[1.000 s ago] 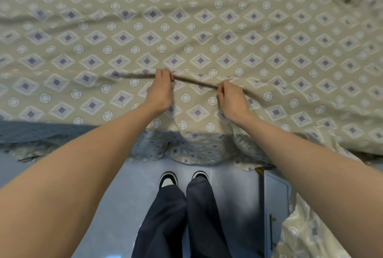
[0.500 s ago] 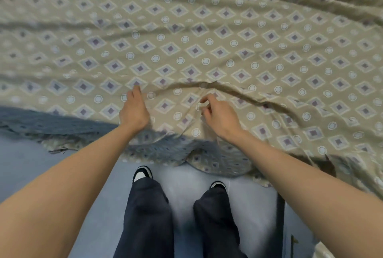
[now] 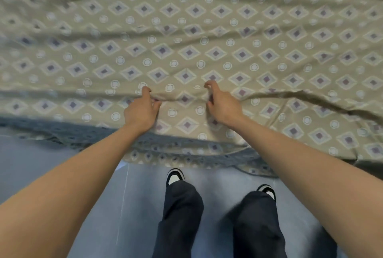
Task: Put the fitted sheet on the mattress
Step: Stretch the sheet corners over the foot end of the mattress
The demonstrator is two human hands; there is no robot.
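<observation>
The fitted sheet [image 3: 207, 50], olive with diamonds and circles, is lying spread and wrinkled, its near edge hanging down.

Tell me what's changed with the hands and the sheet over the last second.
The taut ridge stretched between both hands is gone. The left hand let go, lay flat, and now pinches a small fold of the fitted sheet again. The right hand stays curled on it, grip unclear. The feet stepped apart. The sheet still hangs loose over the near edge.
</observation>
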